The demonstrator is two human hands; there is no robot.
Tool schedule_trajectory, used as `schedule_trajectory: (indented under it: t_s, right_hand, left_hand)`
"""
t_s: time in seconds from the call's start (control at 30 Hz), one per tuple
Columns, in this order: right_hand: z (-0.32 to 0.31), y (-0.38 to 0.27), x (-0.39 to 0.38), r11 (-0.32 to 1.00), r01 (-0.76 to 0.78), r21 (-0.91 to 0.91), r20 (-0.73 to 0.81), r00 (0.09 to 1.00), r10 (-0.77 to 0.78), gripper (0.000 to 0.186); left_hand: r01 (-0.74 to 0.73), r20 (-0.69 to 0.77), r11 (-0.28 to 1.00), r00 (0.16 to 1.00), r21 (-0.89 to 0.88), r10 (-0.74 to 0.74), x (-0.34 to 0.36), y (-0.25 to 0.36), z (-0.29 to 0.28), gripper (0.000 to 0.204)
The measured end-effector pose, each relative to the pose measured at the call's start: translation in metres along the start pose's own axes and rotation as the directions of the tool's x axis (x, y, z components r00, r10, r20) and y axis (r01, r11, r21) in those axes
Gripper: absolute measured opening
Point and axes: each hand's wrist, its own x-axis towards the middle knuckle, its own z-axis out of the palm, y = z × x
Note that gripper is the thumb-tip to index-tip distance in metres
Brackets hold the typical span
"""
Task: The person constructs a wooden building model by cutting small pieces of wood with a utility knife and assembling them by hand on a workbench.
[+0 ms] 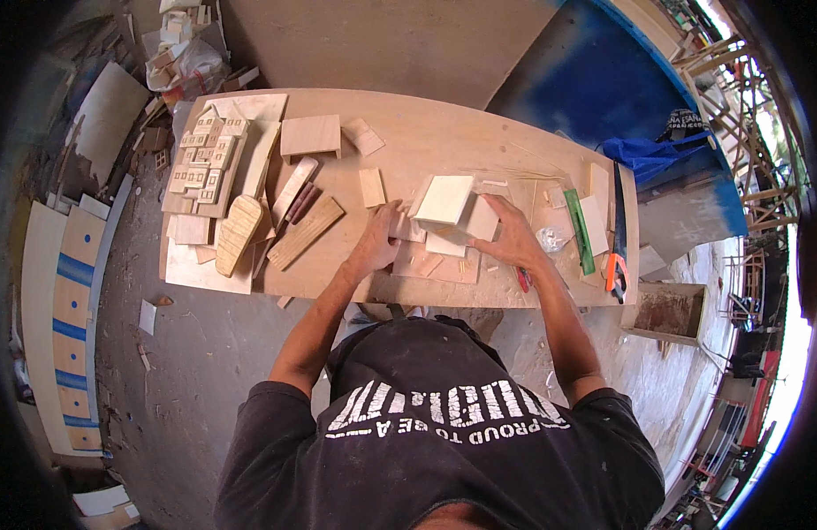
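Observation:
A small pale wooden model house [445,198] with a flat, slanted roof panel stands tilted over the near middle of the table. My right hand [517,237] grips its right side, the thumb near its lower edge and the fingers behind the wall. On the other side, my left hand [375,243] has its fingers curled at a thin wooden piece [410,228] by the model; part of its grip is hidden. Beneath lie a flat wooden sheet [452,268] and small offcuts. A small rectangular block [371,187] rests just beyond my left hand.
On the table [408,124], a multi-windowed building model [209,157] stands far left, near a small wooden stand [311,135], a plank [307,232] and a rounded wooden piece [239,235]. At right are a green strip [579,231], an orange-handled saw [617,272] and a plastic bag [551,238].

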Motion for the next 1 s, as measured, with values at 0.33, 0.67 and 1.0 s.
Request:
schedule_trajectory:
  t_s: [0.33,0.67,1.0]
  right_hand:
    - [0.015,0.010,0.015,0.987,0.151,0.053,0.112,0.981,-0.156,0.082]
    - [0.014,0.005,0.013,0.994,0.109,0.026,0.136,0.984,-0.112,0.082]
    - [0.019,0.009,0.010,0.992,0.128,0.007,0.105,0.986,-0.128,0.079]
  left_hand:
    - [0.077,0.079,0.995,0.994,-0.063,-0.072,0.005,-0.011,-0.009,0.078]
    - [0.183,0.150,0.973,0.975,-0.141,-0.162,0.007,-0.004,-0.013,0.080]
    - [0.141,0.172,0.985,0.977,-0.098,-0.123,0.010,-0.004,-0.016,0.089]
